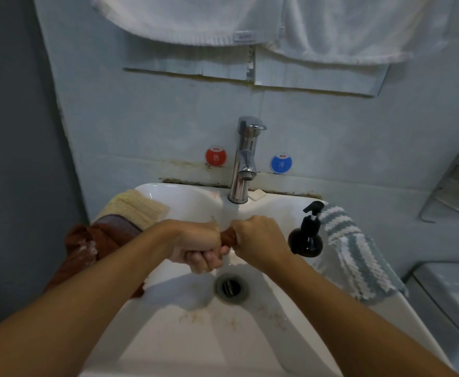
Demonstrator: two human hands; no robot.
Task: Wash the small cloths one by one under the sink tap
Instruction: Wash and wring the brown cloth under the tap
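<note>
Head view: I see my left hand (195, 247) and right hand (258, 238) both fisted tight around 1 rolled brown cloth (229, 236), held over the sink (168, 317) below the tap (246, 159), drain (231, 288) at 6 o'clock of it.

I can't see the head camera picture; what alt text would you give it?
Both hands, left hand and right hand, wring a brown cloth over a white sink under the tap. More cloths lie on the left rim, a striped cloth and black soap pump on the right.
</note>
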